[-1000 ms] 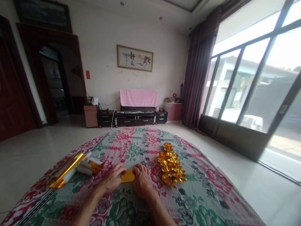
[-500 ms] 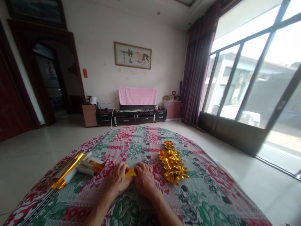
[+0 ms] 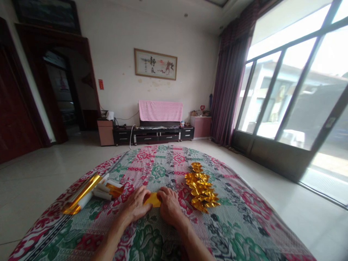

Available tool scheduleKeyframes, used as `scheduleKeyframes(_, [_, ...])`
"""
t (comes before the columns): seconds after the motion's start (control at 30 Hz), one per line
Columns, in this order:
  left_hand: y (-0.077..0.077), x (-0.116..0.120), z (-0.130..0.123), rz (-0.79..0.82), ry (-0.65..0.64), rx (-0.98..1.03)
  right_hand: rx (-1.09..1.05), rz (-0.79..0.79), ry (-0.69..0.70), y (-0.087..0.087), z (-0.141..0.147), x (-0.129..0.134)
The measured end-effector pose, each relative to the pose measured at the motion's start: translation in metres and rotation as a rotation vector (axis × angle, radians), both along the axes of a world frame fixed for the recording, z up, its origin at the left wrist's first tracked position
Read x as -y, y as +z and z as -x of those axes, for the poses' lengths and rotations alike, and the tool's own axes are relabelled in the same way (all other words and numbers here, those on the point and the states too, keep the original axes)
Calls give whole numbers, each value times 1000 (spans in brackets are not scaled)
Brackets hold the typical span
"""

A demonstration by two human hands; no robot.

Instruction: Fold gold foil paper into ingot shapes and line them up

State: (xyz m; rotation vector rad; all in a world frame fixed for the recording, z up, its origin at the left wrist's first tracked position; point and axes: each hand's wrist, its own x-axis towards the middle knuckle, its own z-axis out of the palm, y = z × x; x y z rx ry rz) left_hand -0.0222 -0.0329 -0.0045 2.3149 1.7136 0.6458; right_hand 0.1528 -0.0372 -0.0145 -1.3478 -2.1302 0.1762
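A small piece of yellow-gold paper (image 3: 152,199) lies on the patterned tablecloth (image 3: 160,172) between my hands. My left hand (image 3: 138,203) grips its left end, with fingers curled over and thumb along the near edge. At the right end my right hand (image 3: 168,203) pinches the paper, its fingertips bent down. Folded shiny gold paper pieces (image 3: 201,186) stand in a column to the right of my hands. Rolled gold and white sheets (image 3: 83,194) rest on the cloth at the left, beside more rolls (image 3: 108,189).
The rounded far edge of the cloth-covered table faces a low black cabinet (image 3: 156,137) with a pink cloth (image 3: 161,110) above it. A glass door (image 3: 293,90) and purple curtain (image 3: 227,87) are on the right, a doorway (image 3: 61,90) on the left.
My hands have moved slightly apart, and more of the yellow-gold paper shows between them. The whole view has shifted slightly.
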Motion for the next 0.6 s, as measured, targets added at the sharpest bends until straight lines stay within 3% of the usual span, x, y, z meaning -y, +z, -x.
scheduleKeyframes(0.3, [-2,-1,-1,-37,2,15,-40,-55,-8,7,2,9])
scheduleKeyframes(0.6, [0,-3,15,111,-74,73,-26,-37,9,1,0,3])
